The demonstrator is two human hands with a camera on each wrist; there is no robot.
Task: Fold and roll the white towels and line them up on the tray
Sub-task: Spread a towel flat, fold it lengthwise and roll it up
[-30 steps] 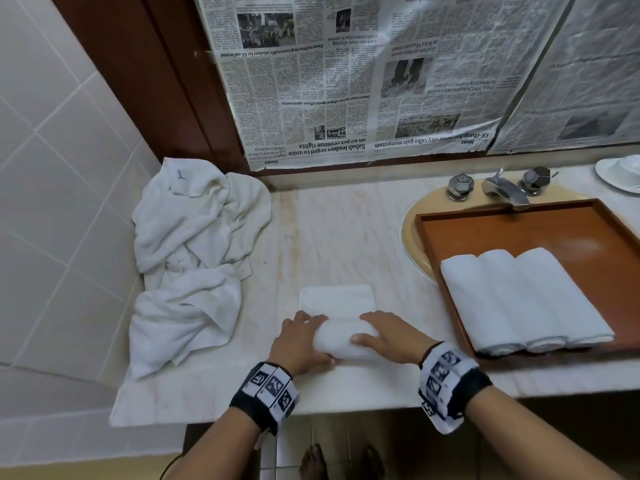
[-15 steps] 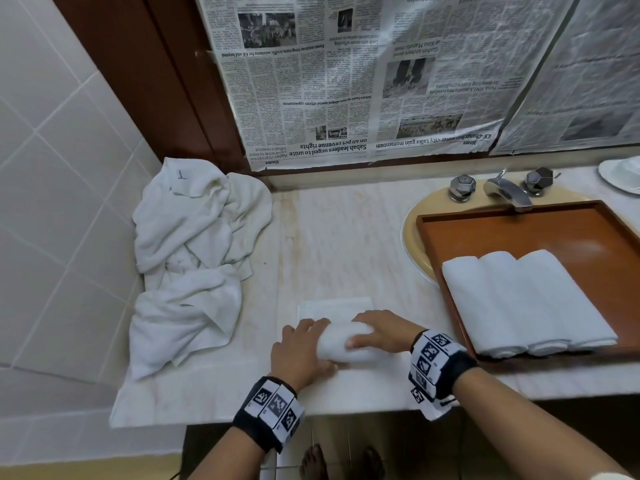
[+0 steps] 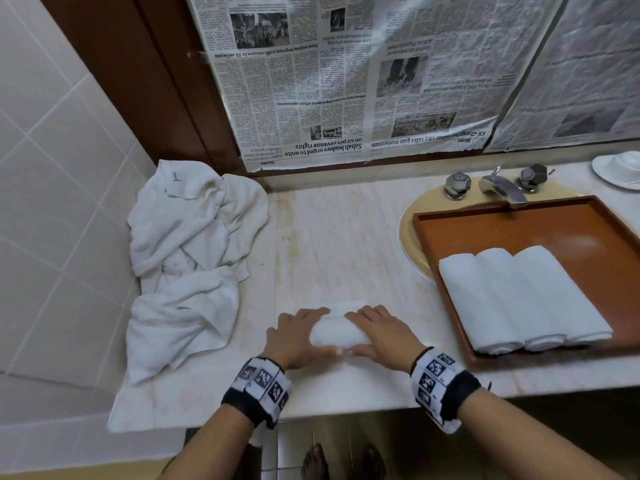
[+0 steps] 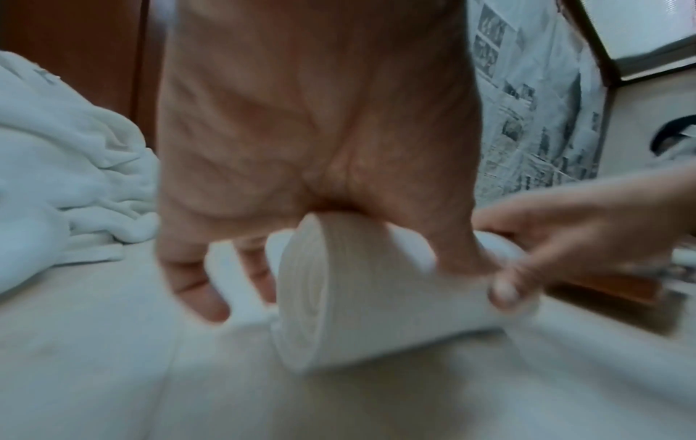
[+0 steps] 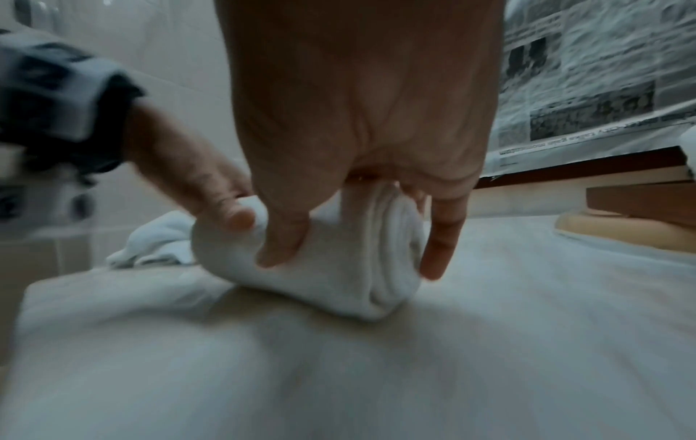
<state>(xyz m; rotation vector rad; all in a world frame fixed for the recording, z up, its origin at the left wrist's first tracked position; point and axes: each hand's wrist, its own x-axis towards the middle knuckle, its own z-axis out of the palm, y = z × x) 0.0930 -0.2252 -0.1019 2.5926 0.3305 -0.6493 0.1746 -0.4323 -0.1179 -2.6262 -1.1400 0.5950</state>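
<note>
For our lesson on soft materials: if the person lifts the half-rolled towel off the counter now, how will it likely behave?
The rolled towel will probably sag and loosen: it is soft cloth, and a flat tail still lies unrolled ahead of it. It likely holds shape only while the left hand and right hand keep their grip. Being round, it may roll on the counter if pushed.

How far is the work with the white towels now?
Done: three rolled white towels lie side by side on the brown wooden tray. In hand: the left hand and the right hand grip a fourth white towel roll on the marble counter, with a short flat strip still unrolled. Left: finish it, place it on the tray, then do the crumpled white towel pile.
</note>
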